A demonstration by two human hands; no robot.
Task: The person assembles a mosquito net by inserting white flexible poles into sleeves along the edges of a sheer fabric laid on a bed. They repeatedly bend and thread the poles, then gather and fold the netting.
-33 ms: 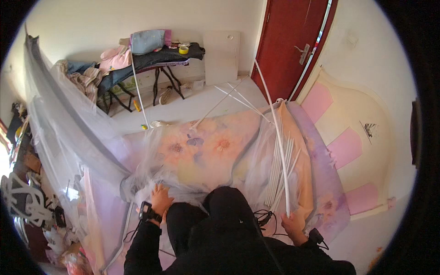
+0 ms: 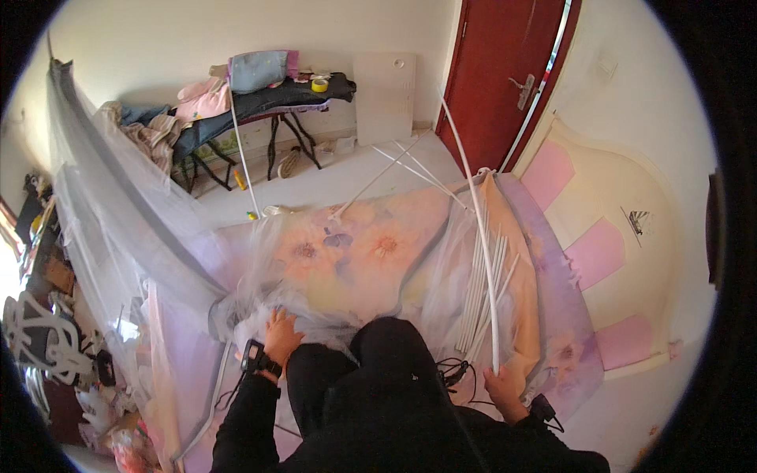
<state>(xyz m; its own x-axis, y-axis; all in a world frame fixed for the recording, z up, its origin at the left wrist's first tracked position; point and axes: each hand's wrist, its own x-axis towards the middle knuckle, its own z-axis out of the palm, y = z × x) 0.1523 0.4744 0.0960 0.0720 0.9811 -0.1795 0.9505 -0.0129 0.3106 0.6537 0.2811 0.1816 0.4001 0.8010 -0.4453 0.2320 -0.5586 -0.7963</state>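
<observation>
In my right hand (image 2: 505, 394) is the lower end of a long white pole (image 2: 486, 268), its fingers closed round it. The pole rises with a slight bend toward the door. My left hand (image 2: 281, 337) rests beside my knee on bunched white mesh netting (image 2: 303, 313), fingers stretched and apart. Grey-edged netting (image 2: 118, 173) hangs from a tall upright at the left. Several loose white poles (image 2: 475, 292) lie side by side on the bed, left of the held pole, partly among sheer netting.
The bed has a flowered sheet (image 2: 378, 268) and a cream and pink headboard (image 2: 631, 229). Beyond it are thin poles (image 2: 418, 169), a clothes-covered bench (image 2: 268, 102), a white panel (image 2: 384, 94) and a red door (image 2: 493, 71). Clutter (image 2: 59, 355) fills the left side. Black cables (image 2: 453, 377) lie near my right hand.
The view has shifted very slightly, so the room's far side sits a little further right. Both hands stay in place, the right one still round the pole.
</observation>
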